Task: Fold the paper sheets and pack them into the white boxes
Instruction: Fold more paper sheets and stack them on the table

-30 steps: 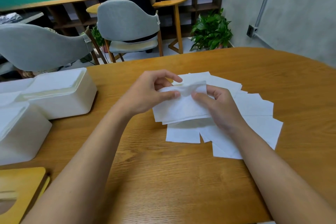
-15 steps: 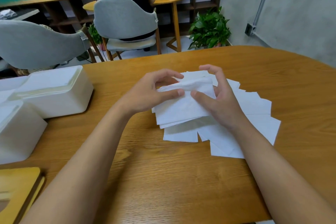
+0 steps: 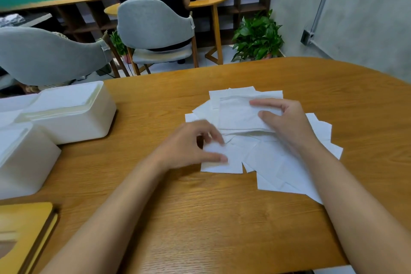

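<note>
Several white paper sheets [image 3: 269,158] lie spread on the wooden table [image 3: 200,218]. My right hand [image 3: 287,122] holds a folded sheet [image 3: 238,115] just above the pile, thumb and fingers pinching its right end. My left hand [image 3: 191,147] is lower and to the left, fingers loosely curled over a loose sheet [image 3: 222,162] at the pile's near left corner, holding nothing. Two white boxes stand at the left: one [image 3: 73,115] further back with paper inside, one [image 3: 22,158] nearer.
A yellow wooden lid or box [image 3: 24,233] sits at the near left corner. Beyond the table's far edge stand two grey chairs [image 3: 153,24], a person in black, a small round table and a green plant [image 3: 258,35].
My left hand has let go of the folded sheet and dropped down-left to the pile's near corner. My right hand alone keeps the folded sheet, shifted slightly right.
</note>
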A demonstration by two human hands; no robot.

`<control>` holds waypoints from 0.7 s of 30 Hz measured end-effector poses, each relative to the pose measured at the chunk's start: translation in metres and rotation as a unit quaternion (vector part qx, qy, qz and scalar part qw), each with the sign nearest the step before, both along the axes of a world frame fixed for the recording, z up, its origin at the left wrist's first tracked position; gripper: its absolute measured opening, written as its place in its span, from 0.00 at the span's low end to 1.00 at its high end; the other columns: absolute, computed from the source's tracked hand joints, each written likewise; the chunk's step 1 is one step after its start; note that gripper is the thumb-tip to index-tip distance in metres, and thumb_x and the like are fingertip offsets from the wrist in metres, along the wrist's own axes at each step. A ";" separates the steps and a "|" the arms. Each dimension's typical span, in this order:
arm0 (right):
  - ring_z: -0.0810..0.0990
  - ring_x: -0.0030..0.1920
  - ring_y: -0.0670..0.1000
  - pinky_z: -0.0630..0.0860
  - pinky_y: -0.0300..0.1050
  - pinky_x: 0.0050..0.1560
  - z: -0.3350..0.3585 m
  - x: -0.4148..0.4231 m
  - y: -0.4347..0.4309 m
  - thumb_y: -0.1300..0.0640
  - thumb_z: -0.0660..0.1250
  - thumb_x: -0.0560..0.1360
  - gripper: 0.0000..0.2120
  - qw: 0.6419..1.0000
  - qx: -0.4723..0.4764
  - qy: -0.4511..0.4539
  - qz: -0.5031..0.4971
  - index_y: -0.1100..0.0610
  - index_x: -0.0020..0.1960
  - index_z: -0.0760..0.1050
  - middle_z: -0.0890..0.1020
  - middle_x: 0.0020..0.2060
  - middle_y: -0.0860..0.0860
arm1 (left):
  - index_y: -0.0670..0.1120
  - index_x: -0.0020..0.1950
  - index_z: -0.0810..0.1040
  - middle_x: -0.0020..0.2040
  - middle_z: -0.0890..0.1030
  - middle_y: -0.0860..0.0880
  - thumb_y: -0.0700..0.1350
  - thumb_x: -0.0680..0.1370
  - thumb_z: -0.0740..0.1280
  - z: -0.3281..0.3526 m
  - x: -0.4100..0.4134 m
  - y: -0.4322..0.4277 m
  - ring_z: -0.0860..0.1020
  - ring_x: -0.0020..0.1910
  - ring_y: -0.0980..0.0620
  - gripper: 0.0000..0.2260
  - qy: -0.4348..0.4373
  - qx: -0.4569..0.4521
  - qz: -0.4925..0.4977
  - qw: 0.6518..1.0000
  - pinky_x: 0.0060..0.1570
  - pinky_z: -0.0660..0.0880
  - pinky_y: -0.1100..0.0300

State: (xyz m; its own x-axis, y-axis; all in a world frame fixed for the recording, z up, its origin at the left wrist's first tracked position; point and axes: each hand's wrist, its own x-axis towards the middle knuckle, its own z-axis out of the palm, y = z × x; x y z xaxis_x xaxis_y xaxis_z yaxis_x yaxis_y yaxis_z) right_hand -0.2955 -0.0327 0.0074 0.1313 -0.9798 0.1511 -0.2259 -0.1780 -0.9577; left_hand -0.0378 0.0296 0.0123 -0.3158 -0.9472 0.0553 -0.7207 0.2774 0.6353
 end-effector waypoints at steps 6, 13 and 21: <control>0.79 0.62 0.34 0.72 0.29 0.66 -0.004 0.009 0.007 0.67 0.66 0.80 0.17 1.000 -0.017 0.005 0.018 0.50 0.59 0.86 0.85 0.59 0.39 | 0.58 0.49 0.88 0.59 0.82 0.61 0.54 0.71 0.82 -0.006 0.009 0.009 0.79 0.61 0.57 0.09 -0.011 0.002 -0.030 0.999 0.63 0.73 0.56; 0.79 0.65 0.38 0.73 0.36 0.68 0.003 0.021 0.023 0.51 0.76 0.77 0.12 0.984 -0.092 0.045 0.143 0.49 0.61 0.86 0.86 0.59 0.40 | 0.50 0.47 0.85 0.42 0.85 0.53 0.43 0.78 0.74 0.021 0.001 0.008 0.81 0.40 0.50 0.03 0.057 -0.076 0.037 0.995 0.41 0.76 0.54; 0.82 0.60 0.37 0.75 0.39 0.66 0.002 0.026 0.028 0.53 0.82 0.70 0.16 0.992 -0.075 0.045 0.093 0.49 0.56 0.87 0.87 0.53 0.39 | 0.53 0.56 0.83 0.31 0.74 0.54 0.47 0.78 0.77 0.027 -0.017 -0.005 0.70 0.32 0.56 0.09 0.170 -0.083 0.060 0.980 0.35 0.67 0.60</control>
